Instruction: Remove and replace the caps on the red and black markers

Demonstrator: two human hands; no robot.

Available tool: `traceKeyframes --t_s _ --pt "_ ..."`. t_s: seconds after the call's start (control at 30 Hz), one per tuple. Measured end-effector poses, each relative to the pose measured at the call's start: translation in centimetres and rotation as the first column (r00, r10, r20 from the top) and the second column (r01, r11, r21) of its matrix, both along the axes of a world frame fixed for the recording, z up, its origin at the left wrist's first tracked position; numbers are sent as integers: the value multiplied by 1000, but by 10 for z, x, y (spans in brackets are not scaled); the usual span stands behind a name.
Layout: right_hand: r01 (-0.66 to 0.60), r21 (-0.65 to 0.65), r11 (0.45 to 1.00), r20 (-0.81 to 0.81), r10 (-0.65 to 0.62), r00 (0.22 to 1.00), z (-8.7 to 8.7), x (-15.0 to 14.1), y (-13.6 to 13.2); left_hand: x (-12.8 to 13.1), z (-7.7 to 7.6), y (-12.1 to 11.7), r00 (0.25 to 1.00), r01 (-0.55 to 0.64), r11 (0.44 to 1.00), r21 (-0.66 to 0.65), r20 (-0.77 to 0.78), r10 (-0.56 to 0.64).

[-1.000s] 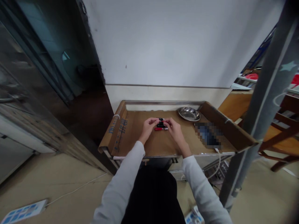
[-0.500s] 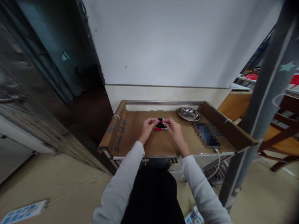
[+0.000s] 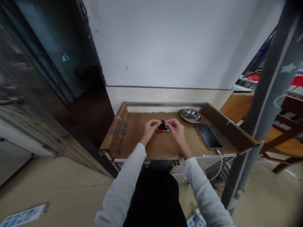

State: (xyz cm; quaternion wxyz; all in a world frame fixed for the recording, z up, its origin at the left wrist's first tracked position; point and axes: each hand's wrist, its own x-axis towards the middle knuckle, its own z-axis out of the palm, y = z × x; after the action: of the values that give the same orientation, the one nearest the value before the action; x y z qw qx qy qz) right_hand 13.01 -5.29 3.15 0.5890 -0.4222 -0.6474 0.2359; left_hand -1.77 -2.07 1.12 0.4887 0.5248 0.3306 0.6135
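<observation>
My left hand and my right hand meet over the middle of a cardboard-lined table. Between their fingertips is a small black and red object; both hands pinch it. Just below it a thin red stick-like piece lies on the cardboard. The object is too small to make out further.
A steel bowl stands at the table's back right. A blurred dark item with a white cable lies at the right. Cardboard walls rim the table's sides. A grey pole rises at the right; a power strip lies on the floor.
The hands stay at the same spot; the fingers have shifted slightly on the small object. The camera has moved a little.
</observation>
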Motion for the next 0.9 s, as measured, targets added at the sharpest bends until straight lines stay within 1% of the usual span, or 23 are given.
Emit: traceKeyframes --t_s 0.1,0.3,0.43,0.53,0.6,0.7,0.77,0.9 --pt "-36 -19 999 -77 35 996 -1 0 2 0 -1 0 1000 8 1000 -13 9 -8" --pt "-49 -50 998 -132 42 990 -9 -4 0 -1 -4 3 1000 -6 998 -55 14 7" --pt "-59 -47 997 -201 48 978 -17 -12 -2 -2 -4 2 999 -29 999 -15 -15 29" --pt "-21 -61 998 -233 6 972 -21 -17 -4 -1 -2 0 998 10 1000 13 -59 -9" --pt "-12 -66 998 -238 -4 971 -22 -17 -4 -1 0 -1 996 43 999 17 -76 -41" --pt "16 -60 998 -236 -30 971 -23 -17 -5 0 0 -3 996 40 999 7 -83 -39" --pt "32 -48 998 -222 -42 974 -25 -16 -6 1 -2 -3 994 59 998 -6 -91 -59" --pt "15 -39 999 -162 -21 987 -27 -15 -7 2 -5 -2 991 86 996 12 -104 -84"
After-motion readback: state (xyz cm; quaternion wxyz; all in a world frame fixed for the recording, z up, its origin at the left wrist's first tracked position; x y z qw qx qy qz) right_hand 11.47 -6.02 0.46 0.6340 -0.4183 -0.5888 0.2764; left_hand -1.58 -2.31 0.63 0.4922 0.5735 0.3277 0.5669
